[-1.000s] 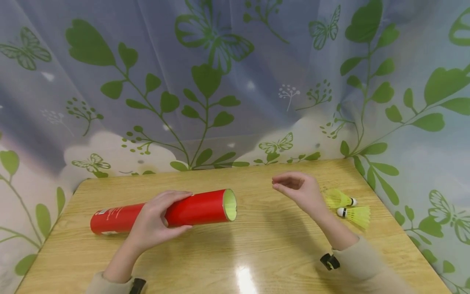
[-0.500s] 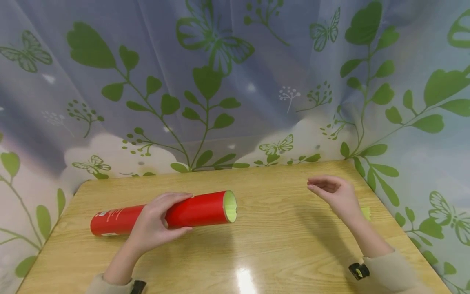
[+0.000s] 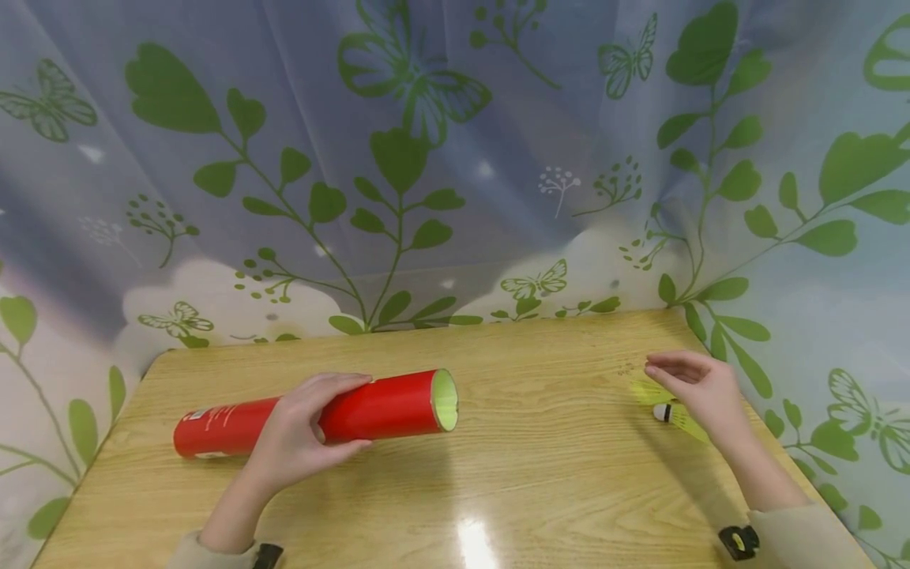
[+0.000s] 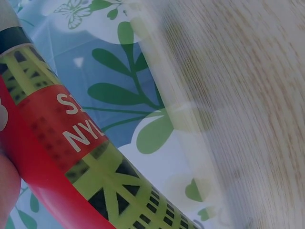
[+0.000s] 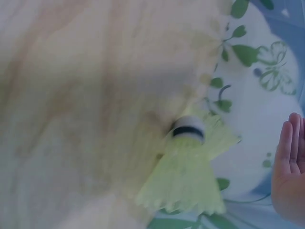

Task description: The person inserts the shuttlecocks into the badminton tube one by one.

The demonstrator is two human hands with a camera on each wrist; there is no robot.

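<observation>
A red shuttlecock tube (image 3: 391, 405) lies across the left of the head view, its pale green open end pointing right. My left hand (image 3: 302, 431) grips it around the middle, thumb below and fingers over the top. Yellow-green print and white letters show on the tube (image 4: 47, 124) in the left wrist view. On the right, my right hand (image 3: 704, 395) hovers over two yellow shuttlecocks with nothing in it, fingers held out straight. The front shuttlecock (image 5: 183, 176) has a white cork with a black band. Partly behind it lies the other shuttlecock (image 5: 223, 136).
Both shuttlecocks lie near the right edge of the wooden table (image 3: 526, 474). A patterned curtain (image 3: 455, 182) with green leaves and butterflies hangs behind the table and along its sides.
My right hand has moved right, away from the tube's mouth and over the shuttlecocks, now partly covering them. The left hand and the tube have stayed in place.
</observation>
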